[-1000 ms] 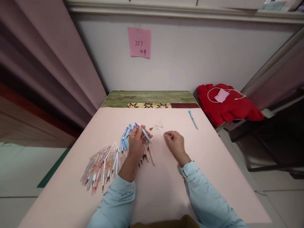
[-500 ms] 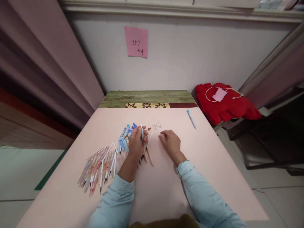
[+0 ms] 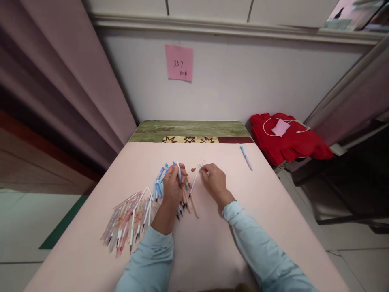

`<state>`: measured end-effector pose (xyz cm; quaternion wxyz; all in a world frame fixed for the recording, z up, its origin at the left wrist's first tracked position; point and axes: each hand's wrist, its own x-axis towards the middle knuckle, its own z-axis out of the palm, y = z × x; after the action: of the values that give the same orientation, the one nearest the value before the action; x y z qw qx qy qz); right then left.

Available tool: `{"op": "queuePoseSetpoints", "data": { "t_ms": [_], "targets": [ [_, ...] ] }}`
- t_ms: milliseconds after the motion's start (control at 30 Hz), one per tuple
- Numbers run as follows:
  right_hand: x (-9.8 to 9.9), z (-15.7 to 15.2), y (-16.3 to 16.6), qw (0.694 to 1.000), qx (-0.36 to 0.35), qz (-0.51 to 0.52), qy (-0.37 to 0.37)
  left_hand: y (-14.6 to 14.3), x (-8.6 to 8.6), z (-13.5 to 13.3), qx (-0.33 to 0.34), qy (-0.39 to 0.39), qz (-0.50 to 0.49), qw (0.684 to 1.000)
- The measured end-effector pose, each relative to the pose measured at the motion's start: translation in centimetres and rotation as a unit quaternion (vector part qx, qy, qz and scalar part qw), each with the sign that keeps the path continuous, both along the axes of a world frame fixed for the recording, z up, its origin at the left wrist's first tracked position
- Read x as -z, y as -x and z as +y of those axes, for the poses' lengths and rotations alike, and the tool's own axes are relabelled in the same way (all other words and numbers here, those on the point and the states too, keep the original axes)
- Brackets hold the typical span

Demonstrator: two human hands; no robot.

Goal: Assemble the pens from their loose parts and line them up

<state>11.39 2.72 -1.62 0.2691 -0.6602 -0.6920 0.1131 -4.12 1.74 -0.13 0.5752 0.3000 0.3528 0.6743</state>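
My left hand (image 3: 173,184) is closed around a light-blue pen barrel (image 3: 179,173), held upright with a white tip sticking out at the top. My right hand (image 3: 214,178) has thumb and forefinger pinched together at a small heap of tiny springs (image 3: 200,166); whatever is between the fingertips is too small to make out. A small brown pen part (image 3: 193,170) lies between the hands. Below it rests a white refill (image 3: 193,184) with a dark tip. Blue pen parts (image 3: 158,188) lie left of and partly behind my left hand, and peach barrels (image 3: 194,206) to its right.
Clear and pink pen barrels (image 3: 121,223) lie piled with white refills at the left of the pink-covered table (image 3: 206,251). A whole blue pen (image 3: 246,158) lies at the far right. Beyond the table's right edge sits red cloth (image 3: 291,142) with a white cord. A pink note (image 3: 179,63) hangs on the wall.
My right hand has moved slightly forward onto the springs, and its fingertips have come together. My left hand still holds the pen barrel. The whole view has shifted a little.
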Motion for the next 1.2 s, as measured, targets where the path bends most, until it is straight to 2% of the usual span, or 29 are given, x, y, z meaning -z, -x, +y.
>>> {"op": "queuePoseSetpoints", "data": {
  "t_ms": [133, 267, 533, 600, 667, 733, 800, 867, 1033, 1200],
  "targets": [
    [-0.9, 2.2, 1.5, 0.991, -0.094, -0.093, 0.024, 0.7, -0.1, 0.2, -0.011, 0.002, -0.023, 1.000],
    [-1.1, 3.8, 2.7, 0.975, -0.146, -0.162, 0.051, 1.3, 0.1, 0.4, -0.025, -0.003, -0.021, 0.999],
    [-1.3, 2.2, 4.7, 0.967, -0.181, -0.168, 0.055, 1.6, 0.0, 0.6, -0.029, -0.007, -0.026, 0.999],
    [-1.3, 2.0, 4.3, 0.973, -0.169, -0.152, 0.047, 1.6, -0.1, 0.5, -0.029, -0.007, -0.027, 0.999],
    [-1.3, 2.3, 2.7, 0.987, -0.124, -0.099, 0.030, 1.6, -0.2, 0.4, -0.030, -0.007, -0.029, 0.999],
    [-1.0, 3.0, 0.2, 0.999, -0.034, -0.025, 0.012, 1.5, -0.3, 0.4, -0.032, -0.004, -0.030, 0.999],
    [-0.5, 3.8, -2.6, 0.998, 0.063, 0.007, 0.008, 1.5, -0.2, 0.5, -0.032, -0.001, -0.027, 0.999],
    [0.2, 4.3, -4.9, 0.993, 0.112, 0.022, 0.028, 1.5, -0.2, 0.6, -0.031, -0.001, -0.021, 0.999],
    [1.8, 4.8, -7.0, 0.992, 0.105, 0.050, 0.054, 1.3, 0.1, 0.7, -0.028, -0.013, -0.016, 0.999],
    [1.4, 4.7, -6.5, 0.992, 0.092, 0.054, 0.066, 1.1, 0.6, 0.7, -0.017, -0.021, -0.018, 0.999]
  ]
}}
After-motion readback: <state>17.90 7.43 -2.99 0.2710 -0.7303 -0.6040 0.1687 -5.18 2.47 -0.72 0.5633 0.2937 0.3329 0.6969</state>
